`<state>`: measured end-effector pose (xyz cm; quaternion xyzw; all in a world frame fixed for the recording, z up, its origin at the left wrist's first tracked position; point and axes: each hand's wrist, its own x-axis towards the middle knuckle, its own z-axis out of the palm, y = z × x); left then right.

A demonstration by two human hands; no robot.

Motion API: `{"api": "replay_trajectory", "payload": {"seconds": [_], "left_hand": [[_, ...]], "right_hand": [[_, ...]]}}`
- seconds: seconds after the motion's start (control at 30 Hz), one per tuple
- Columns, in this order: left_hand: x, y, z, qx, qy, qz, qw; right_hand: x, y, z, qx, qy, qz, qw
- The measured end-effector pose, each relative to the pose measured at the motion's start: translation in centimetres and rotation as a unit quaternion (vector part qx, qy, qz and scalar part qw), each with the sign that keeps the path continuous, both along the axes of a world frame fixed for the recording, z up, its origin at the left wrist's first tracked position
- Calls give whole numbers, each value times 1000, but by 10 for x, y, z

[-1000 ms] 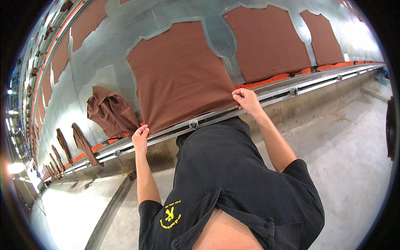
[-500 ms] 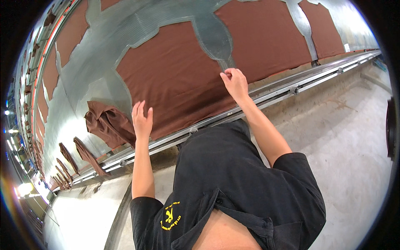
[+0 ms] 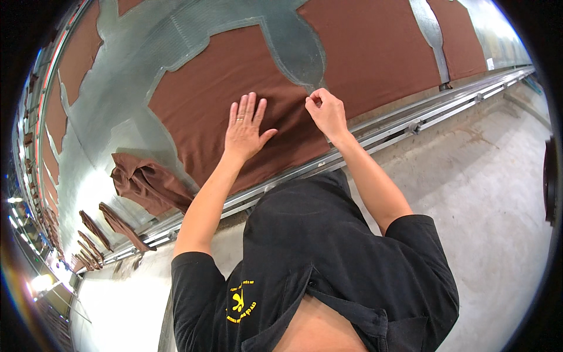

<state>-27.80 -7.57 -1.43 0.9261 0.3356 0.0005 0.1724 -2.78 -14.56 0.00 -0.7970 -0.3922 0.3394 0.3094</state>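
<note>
Brown cloth, large panel [image 3: 217,70], lying spread on grey metal surface [image 3: 135,64], near edge along metal rail [image 3: 451,107] right in front of the black-shirted body. Just changed: left hand [image 3: 247,134] now in over the middle-lower part of the panel, palm down, fingers spread apart, seemingly flat against the cloth, nothing gripped; half a second ago near the panel's left edge, fingers loose, and at the near left corner before that. Right hand [image 3: 328,117] now at the panel's right edge, close to the narrow gap before the next brown panel [image 3: 369,58]; half a second ago just above there, more loosely curled. Thumb and index now drawn near each other, other fingers folded in; cannot tell whether closed on cloth or only touching. Meaning, as a judgement: over from corner handling to flat-palm pressing on the left, with edge work on the right; laying-out apparently mostly done, smoothing probably in hand. Slight ripples visible between both hands, so not fully flat there. Off to the left: bunched brown cloth [image 3: 149,182] slumped over the near side of the surface, thinner hanging cloth strips [image 3: 120,226] farther along, both apart from either hand.
</note>
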Motion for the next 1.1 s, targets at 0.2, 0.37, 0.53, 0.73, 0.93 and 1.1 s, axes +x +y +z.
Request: {"api": "replay_trajectory", "payload": {"seconds": [0.2,0.37,0.53,0.73,0.93,1.1], "left_hand": [[64,4,-6,0,-26,-71,997],[76,43,-13,52,-2,-7,999],[67,29,-14,43,-22,-34,998],[75,-85,-3,-80,-16,-137,987],[12,-89,18,-73,-178,55,980],[-92,-100,44,64,-163,341,923]], "right_hand": [[-3,-11,5,-2,33,-5,999],[-6,-45,20,-89,46,0,995],[-6,-70,21,-92,77,-25,992],[-1,-59,23,-4,7,4,1000],[-50,-11,7,180,-205,244,930],[-78,87,-25,228,-286,391,845]]}}
